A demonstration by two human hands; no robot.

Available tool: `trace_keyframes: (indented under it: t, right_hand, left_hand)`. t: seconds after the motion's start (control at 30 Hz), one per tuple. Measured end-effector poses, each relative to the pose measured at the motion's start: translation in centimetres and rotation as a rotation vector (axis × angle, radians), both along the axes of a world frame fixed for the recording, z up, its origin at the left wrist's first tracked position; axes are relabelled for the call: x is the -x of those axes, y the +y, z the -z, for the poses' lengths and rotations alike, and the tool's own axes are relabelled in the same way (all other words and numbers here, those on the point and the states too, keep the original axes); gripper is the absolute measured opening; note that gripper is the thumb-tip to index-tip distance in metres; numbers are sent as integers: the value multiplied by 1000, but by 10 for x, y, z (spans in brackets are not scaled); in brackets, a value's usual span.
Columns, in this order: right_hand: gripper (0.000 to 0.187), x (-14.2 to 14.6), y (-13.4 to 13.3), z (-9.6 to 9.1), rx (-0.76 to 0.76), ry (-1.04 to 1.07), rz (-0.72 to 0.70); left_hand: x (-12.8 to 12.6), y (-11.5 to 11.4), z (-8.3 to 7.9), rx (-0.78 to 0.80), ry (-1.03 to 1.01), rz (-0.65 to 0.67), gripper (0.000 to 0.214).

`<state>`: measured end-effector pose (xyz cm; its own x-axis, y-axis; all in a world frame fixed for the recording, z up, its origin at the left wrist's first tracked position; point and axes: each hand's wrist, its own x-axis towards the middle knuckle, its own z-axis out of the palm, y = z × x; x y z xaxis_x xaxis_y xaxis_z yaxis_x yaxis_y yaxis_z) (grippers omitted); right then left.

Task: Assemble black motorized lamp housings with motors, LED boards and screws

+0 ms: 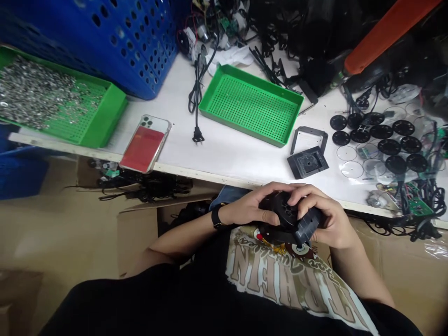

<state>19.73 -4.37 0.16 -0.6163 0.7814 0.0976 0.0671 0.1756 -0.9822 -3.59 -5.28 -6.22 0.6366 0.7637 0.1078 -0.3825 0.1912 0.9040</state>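
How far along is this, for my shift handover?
Done: unclear; a black square housing sits on the bench. In hand: left hand and right hand grip a black plastic assembly. Remaining: black discs, clear discs and a green tray of metal parts.

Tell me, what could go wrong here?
The black plastic part is held between the left hand and right hand past the edge of the table, so it could slip and fall. The phone seems to stick out over that edge, so a bump might knock it off. The green tray of tiny silver bits could spill if someone hits it.
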Motion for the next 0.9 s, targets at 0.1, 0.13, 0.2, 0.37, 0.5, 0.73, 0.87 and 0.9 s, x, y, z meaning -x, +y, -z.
trace_keyframes:
  t: [0.1, 0.13, 0.2, 0.37, 0.5, 0.73, 0.87, 0.9]
  right_hand:
    - [24, -3, -3, 0, 30, -26, -47]
    - [25, -3, -3, 2, 43, -26, -60]
    - [26, -4, -4, 6, 70, -10, -85]
    - [29, -6, -5, 21, 208, 59, -116]
    - [28, -2, -9, 21, 247, 113, -127]
    - [34, 16, 3, 13, 288, 98, 457]
    - [49, 18, 27, 6, 334, 90, 374]
    - [50, 19, 32, 3, 338, 67, 340]
  left_hand:
    - [-1, -9, 7, 70, 35, -3, 55]
    - [-1, -11, 9, 81, 43, -10, 53]
    - [-2, -16, 11, 90, 45, -28, 52]
    - [-5, -24, 16, 136, 22, -84, 45]
    - [-9, -27, 16, 266, 33, -157, 36]
    - [-9, -19, -6, 146, 75, -148, 115]
    - [-11, -11, -22, 118, 166, -199, 99]
    - [-11, -9, -24, 112, 171, -214, 95]
